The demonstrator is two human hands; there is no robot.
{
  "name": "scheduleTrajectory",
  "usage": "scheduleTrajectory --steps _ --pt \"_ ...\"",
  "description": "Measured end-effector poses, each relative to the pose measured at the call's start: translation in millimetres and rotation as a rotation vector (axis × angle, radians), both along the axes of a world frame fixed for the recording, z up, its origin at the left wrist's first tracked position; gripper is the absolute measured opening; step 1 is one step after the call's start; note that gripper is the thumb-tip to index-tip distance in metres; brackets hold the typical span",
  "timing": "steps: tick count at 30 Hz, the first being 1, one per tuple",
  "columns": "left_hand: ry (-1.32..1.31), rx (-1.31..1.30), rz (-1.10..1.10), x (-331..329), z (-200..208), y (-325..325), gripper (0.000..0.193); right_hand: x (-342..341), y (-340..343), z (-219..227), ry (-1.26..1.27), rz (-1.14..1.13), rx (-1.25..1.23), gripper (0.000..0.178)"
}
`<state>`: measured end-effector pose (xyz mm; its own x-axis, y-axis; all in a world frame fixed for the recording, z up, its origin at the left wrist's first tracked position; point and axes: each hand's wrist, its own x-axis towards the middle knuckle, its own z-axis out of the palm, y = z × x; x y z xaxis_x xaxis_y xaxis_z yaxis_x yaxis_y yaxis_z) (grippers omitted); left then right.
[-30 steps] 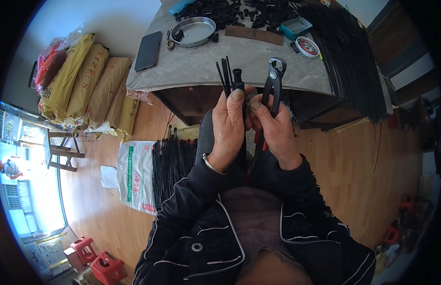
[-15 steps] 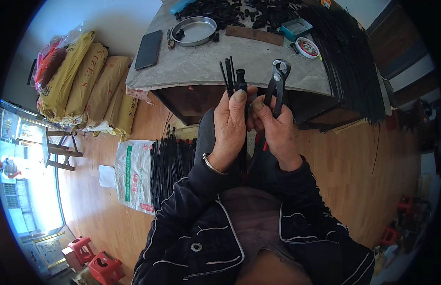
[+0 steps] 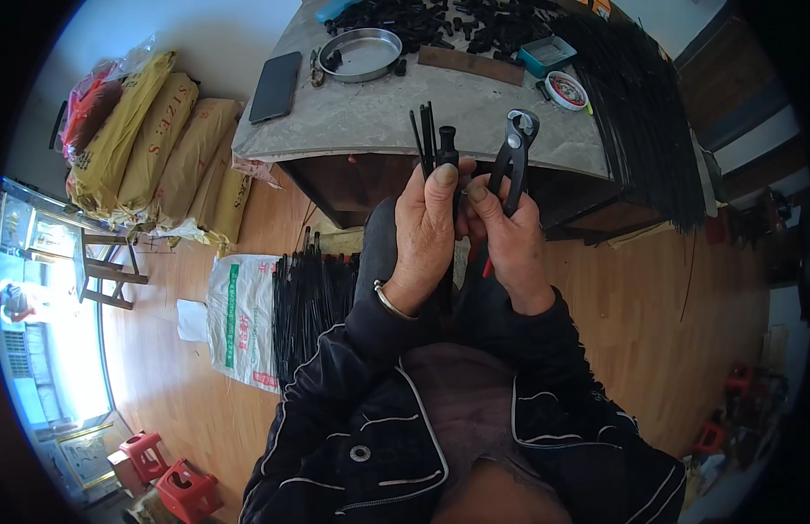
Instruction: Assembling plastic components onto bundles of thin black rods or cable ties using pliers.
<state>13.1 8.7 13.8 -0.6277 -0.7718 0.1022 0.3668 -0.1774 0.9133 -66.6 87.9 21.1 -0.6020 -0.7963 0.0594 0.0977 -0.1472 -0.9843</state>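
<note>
My left hand (image 3: 424,231) is closed around several thin black rods (image 3: 427,131) and a thicker black stepped fitting (image 3: 448,144), all pointing up above the thumb. In my right hand (image 3: 517,249) is a pair of pincers (image 3: 517,157) with a rounded metal head and a red tip on a handle; the jaws stand a little apart. The right thumb and fingers press together close beside the fitting, and whatever is pinched there is too small to make out. Both hands are held over my lap, just in front of the table edge.
The grey table (image 3: 361,131) carries a phone (image 3: 275,87), a round metal tray (image 3: 361,56), piled black fittings (image 3: 413,24), a teal box (image 3: 546,54), a round white tub (image 3: 566,90) and long black rods (image 3: 632,113). Sacks (image 3: 165,131) lean left; bundled rods (image 3: 313,288) lie on the floor.
Almost nothing differs. The hands keep the same holds, and the rods, fitting and pincers appear shifted very slightly to the right.
</note>
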Motion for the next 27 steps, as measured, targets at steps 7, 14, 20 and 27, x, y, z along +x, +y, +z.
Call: scheduleTrajectory --steps 7,14,20,27 --pt "-0.001 0.003 0.020 -0.6 -0.2 0.1 0.044 1.0 -0.5 -1.3 -0.028 -0.018 0.013 0.028" --pt "-0.011 0.012 0.014 0.1 2.0 2.2 0.042 2.2 -0.8 -2.7 -0.018 -0.013 -0.021 0.027" --pt "-0.031 -0.020 0.000 -0.3 2.2 2.1 0.043 5.7 -1.1 6.7 0.099 -0.068 -0.062 0.025" --pt "-0.020 -0.080 -0.124 5.0 6.6 -2.9 0.053 -14.7 5.4 31.2 0.153 0.151 0.029 0.025"
